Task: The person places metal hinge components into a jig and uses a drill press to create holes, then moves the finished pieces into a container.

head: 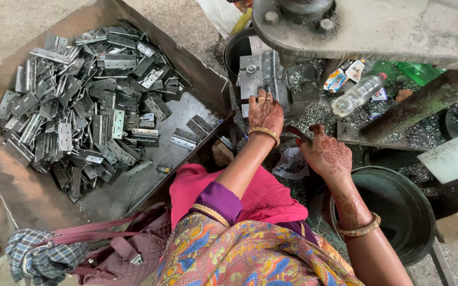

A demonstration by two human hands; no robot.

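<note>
Closest to you, your lap is covered in bright patterned cloth with a pink fabric (263, 198) over the knees, and a quilted maroon handbag (133, 246) with a checked blue cloth (38, 254) is lying just to your left. Your right hand (328, 153) is hovering above the rim of a big round dark metal tub (406, 212), fingers loosely curled and a bit apart, not gripping anything I can make out. Something thin and dark is sitting just beside its thumb, but I can't tell what it is.

A little further out, your left hand (265, 112) is reaching onto the grey metal die block (263, 77) under the press; its fingers are pressing down together on a flat grey metal hinge plate (266, 87) sitting there, though how firmly it's pinched I can't tell.

Off to the left, the big rusty sheet-metal tray (33, 196) is holding a heap of loose grey steel hinges (86, 106). Past the block, a clear plastic bottle with a red cap (357, 94) is lying among the metal shavings.
</note>
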